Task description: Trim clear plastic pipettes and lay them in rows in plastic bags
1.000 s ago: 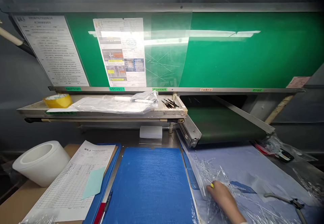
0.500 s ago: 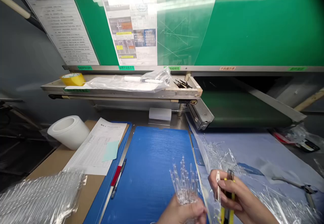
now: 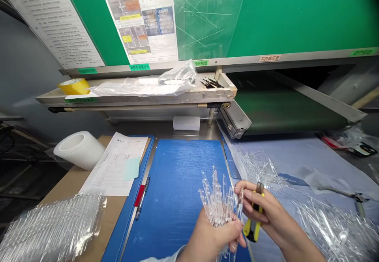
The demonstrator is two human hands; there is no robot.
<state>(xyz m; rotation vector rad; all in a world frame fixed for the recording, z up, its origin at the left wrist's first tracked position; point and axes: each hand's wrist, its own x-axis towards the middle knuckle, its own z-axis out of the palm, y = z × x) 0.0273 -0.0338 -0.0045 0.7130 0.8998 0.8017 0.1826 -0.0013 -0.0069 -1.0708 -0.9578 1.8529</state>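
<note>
In the head view, my left hand is closed around a bunch of slim clear plastic pieces, their narrow ends fanned upward. Close on its right, my right hand grips a yellow and black box cutter against its palm. Between that hand's thumb and fingers stands a single clear plastic piece, its lower end beside my left fingers. Whether the blade is out, I cannot tell. Both hands are above the right edge of a blue mat.
Loose clear pieces lie in piles on the right, near pliers. Bagged clear sticks, papers, a white roll and a pen are on the left. A shelf and conveyor stand behind.
My right hand has moved left, bringing its single clear piece up beside the bunch in my left hand. The box cutter has tilted. The camera view has shifted slightly downward.
</note>
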